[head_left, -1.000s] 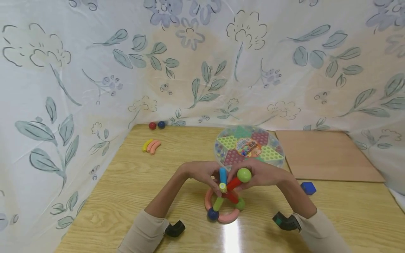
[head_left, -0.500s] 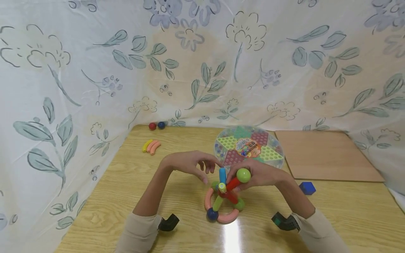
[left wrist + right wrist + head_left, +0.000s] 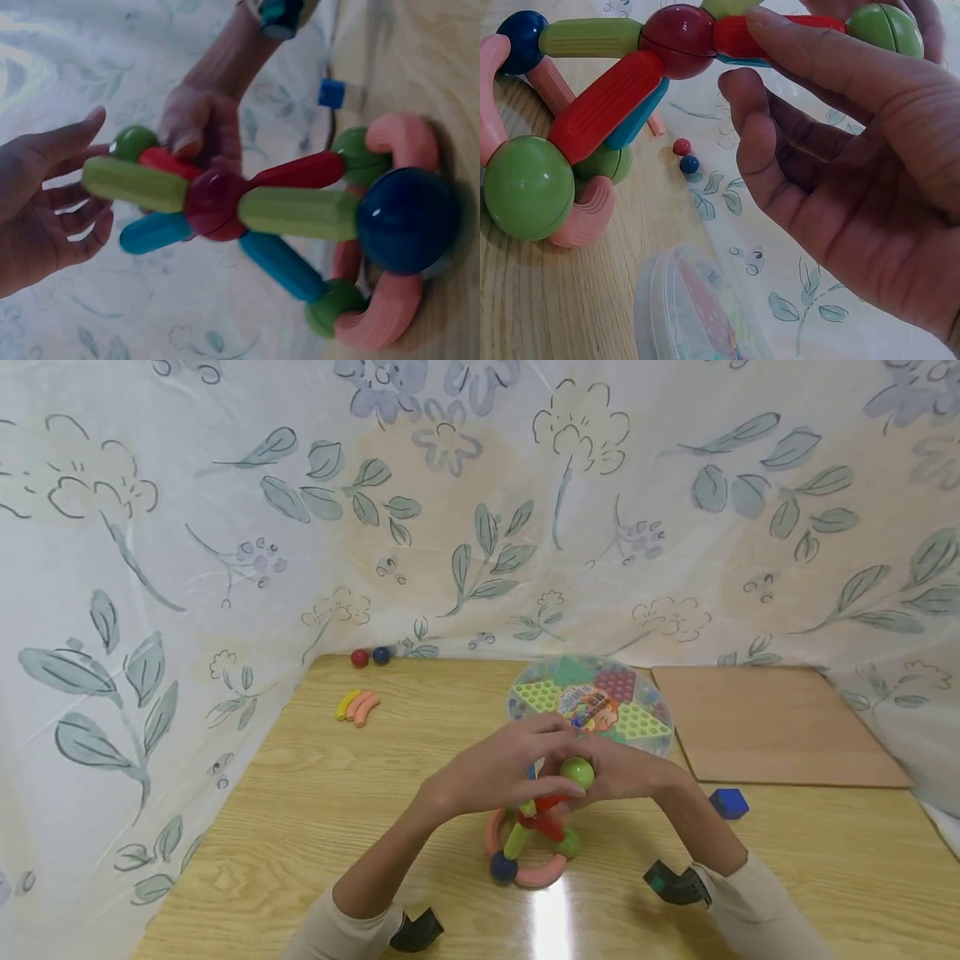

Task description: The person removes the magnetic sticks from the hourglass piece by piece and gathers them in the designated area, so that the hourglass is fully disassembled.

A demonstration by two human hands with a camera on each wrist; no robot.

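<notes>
A toy model of balls and sticks stands on the table: a ring of pink curved sticks (image 3: 542,872) with a blue ball (image 3: 503,867) and green balls, and three straight sticks rising to a red ball (image 3: 216,202). From it a yellow-green stick (image 3: 135,181), a blue stick (image 3: 155,232) and a red stick (image 3: 742,37) point upward. A green ball (image 3: 577,772) caps the red one. My right hand (image 3: 626,768) pinches that red stick, thumb on its side. My left hand (image 3: 498,768) has its fingers spread about the top green ball; contact is unclear.
Behind the hands lies a round clear case with a star game board (image 3: 637,722). A brown board (image 3: 780,727) is at the right, near a blue block (image 3: 729,803). Far left are yellow and pink curved sticks (image 3: 367,708), a red ball (image 3: 359,657) and a blue ball (image 3: 382,655).
My left hand lets go of the model's middle, draws back to the left, then comes up and right to the top green ball. The right hand and the model stay nearly still.
</notes>
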